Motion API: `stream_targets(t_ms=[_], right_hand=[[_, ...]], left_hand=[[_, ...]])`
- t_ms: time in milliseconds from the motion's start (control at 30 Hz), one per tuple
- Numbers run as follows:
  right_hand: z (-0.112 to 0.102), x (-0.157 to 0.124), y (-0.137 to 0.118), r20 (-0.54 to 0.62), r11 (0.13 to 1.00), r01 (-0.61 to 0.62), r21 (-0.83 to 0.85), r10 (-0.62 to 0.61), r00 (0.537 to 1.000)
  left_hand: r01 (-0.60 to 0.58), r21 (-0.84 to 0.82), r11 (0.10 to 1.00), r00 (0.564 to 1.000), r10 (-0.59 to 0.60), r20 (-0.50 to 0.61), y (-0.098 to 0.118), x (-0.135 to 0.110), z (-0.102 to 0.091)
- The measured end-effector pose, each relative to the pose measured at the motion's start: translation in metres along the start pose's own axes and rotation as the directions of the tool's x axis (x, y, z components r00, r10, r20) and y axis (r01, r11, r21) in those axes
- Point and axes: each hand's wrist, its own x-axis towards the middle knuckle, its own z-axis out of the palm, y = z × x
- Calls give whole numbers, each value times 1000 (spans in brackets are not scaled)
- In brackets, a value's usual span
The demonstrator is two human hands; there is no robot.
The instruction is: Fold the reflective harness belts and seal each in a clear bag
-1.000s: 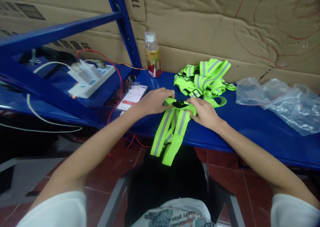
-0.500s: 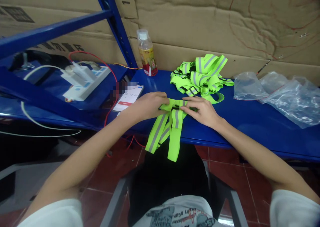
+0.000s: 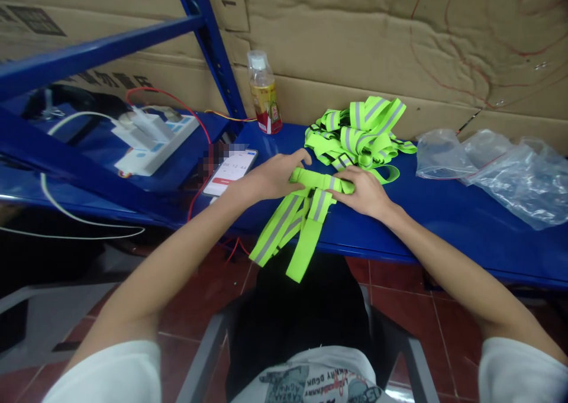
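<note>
My left fingers (image 3: pixel 298 156) and right fingers (image 3: pixel 343 197) both grip the strap (image 3: pixel 317 180), lying nine-to-three between them, tails (image 3: pixel 304 252) toward seven o'clock.

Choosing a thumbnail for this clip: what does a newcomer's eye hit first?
The neon-yellow reflective straps between the left hand and the right hand, lower lengths hanging past the front edge of the blue table. Then the tangled pile of similar straps farther back, near the cardboard. After those, the red-and-yellow-labelled bottle left of the pile and the clear plastic bags to its right.
</note>
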Motion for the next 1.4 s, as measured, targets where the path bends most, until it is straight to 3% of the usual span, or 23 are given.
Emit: stream_targets(t_ms=[100,167,233,333,500,600,767,867,967,1033,1100,1167,1267,1333,1400], right_hand=[[-1,-2,0,-149,986,98,-134,-118,982],[-2,-5,-3,-189,954,190,-233,-236,953],[-4,-8,-8,-174,913,296,-279,-352,920],[-5,-11,-15,-170,893,406,-195,-438,883],[2,-11,-17,-167,910,370,187,-341,925],[8,-9,-17,-118,907,277,317,-252,960],[14,-6,-17,-89,955,59,290,-35,995],[13,-5,-18,-2,970,-41,239,42,999],[8,-6,-21,-5,980,0,198,1,1000],[6,-8,-22,-40,988,79,132,-74,996],[4,-10,-20,-60,988,155,27,-153,986],[4,-11,-17,-54,976,200,-82,-205,977],[4,-11,-10,-8,951,247,-187,-253,968],[1,-11,-6,15,936,290,-199,-293,956],[-2,-11,-4,4,927,343,-150,-346,938]], left_hand=[[-36,145,989,989,56,-138,10,0,5],[-30,266,964,975,86,-204,17,0,9],[-20,336,942,972,96,-213,20,-1,14],[-39,303,952,986,85,-143,18,-2,14],[-53,13,998,998,54,-34,3,-15,-6],[0,-6,1000,1000,0,11,0,-32,-16],[96,-34,995,991,-92,96,8,-48,-14],[194,-187,963,976,-171,135,13,-44,-10],[312,-460,831,949,-249,193,19,-39,-9],[337,-551,764,941,-257,220,21,-35,-8],[316,-484,816,949,-276,154,21,-32,-7],[263,-306,915,958,-285,-28,20,-28,-5],[143,-95,985,948,-164,-272,17,-23,-2],[46,-36,998,950,-55,-308,16,-22,1],[-35,-3,999,965,33,-262,14,-22,4]])
